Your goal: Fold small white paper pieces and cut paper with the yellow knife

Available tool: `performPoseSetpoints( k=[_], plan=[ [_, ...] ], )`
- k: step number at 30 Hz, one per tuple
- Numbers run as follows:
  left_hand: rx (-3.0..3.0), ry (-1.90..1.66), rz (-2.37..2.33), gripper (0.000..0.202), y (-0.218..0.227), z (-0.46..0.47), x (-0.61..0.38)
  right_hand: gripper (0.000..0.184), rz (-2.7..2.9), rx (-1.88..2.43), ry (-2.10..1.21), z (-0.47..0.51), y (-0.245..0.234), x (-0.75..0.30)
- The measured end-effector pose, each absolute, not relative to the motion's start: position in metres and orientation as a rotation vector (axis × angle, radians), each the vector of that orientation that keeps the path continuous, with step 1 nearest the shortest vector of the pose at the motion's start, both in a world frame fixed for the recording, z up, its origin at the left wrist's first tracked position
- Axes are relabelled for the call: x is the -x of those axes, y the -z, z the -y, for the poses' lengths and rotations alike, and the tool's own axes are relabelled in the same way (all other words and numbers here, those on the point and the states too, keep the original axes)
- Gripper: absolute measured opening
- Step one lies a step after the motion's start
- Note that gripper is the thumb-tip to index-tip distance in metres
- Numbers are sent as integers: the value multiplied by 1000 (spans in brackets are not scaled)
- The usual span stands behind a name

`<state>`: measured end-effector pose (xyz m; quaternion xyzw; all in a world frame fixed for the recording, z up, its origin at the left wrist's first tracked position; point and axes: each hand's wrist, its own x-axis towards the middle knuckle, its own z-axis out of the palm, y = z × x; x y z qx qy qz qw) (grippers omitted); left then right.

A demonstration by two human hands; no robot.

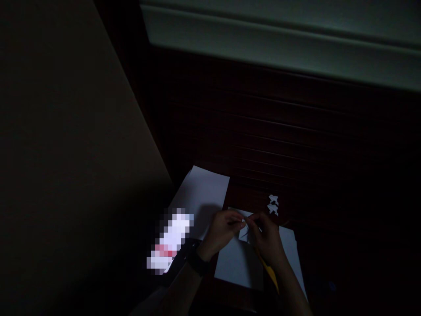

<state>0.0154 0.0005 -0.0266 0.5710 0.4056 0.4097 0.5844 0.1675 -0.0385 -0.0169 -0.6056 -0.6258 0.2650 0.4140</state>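
Note:
My left hand (224, 230), with a dark band on its wrist, pinches a small piece of folded white paper (243, 233). From the other side my right hand (265, 232) grips the same paper, and the fingertips of both hands almost meet. Below them lies a white sheet of paper (238, 265) on the dark table. A long yellow object (270, 274) sits beneath my right wrist, partly hidden by the arm; its kind I cannot make out. Just beyond my right hand are small folded white paper pieces (272, 205).
A larger stack of white paper (207, 188) lies at the back left, and more white sheets (290, 245) lie at the right. A bright, blurred-out screen (171, 243) stands left of my left hand. Dark slatted wood (263, 127) rises behind; a wall (72, 131) is at the left.

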Motion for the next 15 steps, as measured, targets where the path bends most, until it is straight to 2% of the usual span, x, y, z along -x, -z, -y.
performPoseSetpoints(
  k=[15],
  plan=[
    [-1297, -931, -983, 15, 24, -1, -14, 15, 1629, 1501, -619, 46, 4, -162]
  ],
)
